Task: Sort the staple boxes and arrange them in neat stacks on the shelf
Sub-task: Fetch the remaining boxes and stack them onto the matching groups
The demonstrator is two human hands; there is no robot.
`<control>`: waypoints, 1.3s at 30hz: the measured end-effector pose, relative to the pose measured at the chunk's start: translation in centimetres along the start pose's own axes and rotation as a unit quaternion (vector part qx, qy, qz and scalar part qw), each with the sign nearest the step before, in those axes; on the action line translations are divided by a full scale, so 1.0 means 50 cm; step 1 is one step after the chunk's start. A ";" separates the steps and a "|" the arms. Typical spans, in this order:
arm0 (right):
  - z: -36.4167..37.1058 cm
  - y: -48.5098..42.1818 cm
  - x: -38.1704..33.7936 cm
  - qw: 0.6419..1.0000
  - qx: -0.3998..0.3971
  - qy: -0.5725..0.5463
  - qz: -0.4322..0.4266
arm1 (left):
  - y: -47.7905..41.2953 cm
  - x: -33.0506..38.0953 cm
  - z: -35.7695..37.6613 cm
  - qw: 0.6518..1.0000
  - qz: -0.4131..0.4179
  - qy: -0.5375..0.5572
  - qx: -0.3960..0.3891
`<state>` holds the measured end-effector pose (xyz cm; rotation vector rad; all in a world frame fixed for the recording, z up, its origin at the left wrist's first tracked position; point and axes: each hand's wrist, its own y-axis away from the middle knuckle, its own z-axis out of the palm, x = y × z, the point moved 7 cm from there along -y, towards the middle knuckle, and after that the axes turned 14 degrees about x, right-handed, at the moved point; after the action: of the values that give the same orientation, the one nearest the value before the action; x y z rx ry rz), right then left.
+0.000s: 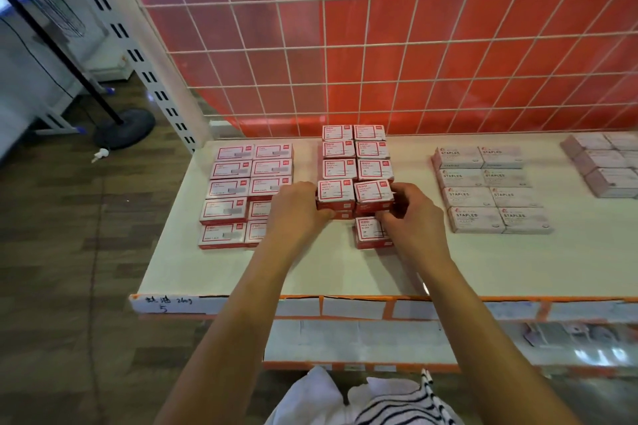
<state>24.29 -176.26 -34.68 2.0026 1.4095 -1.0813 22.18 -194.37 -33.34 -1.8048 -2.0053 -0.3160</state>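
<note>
On the white shelf [214, 269] stand red-and-white staple boxes in two-column blocks: a low left block [241, 183] and a taller middle block [355, 157]. My left hand [297, 209] grips the front-left stack [335, 196] of the middle block from its left side. My right hand [411, 214] curls round the front-right stack [373, 195] from its right. A single red-and-white box [369, 235] lies just in front, partly under my right fingers. Pale lilac STAPLES boxes [490, 190] form a flat block to the right.
More pale boxes [604, 162] sit at the far right edge. A red panel behind a white wire grid [379, 45] backs the shelf. The shelf's front edge carries orange-trimmed label strips [345, 307]. A lower shelf [518, 345] shows below. A fan stand [124, 128] is on the floor, left.
</note>
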 end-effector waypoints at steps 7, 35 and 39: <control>0.003 -0.003 -0.006 0.999 0.026 -0.008 -0.021 | -0.003 0.002 -0.002 1.000 0.016 0.014 -0.012; 0.018 -0.014 0.008 0.997 0.054 0.011 -0.054 | -0.012 0.009 0.004 0.999 0.004 0.007 -0.042; 0.020 -0.017 0.009 0.997 0.053 0.012 -0.056 | -0.010 0.007 0.006 0.999 0.000 -0.001 -0.042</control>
<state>23.24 -176.42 -35.56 2.0366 1.5221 -1.2067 21.60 -194.00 -33.38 -1.8564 -2.0226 -0.4043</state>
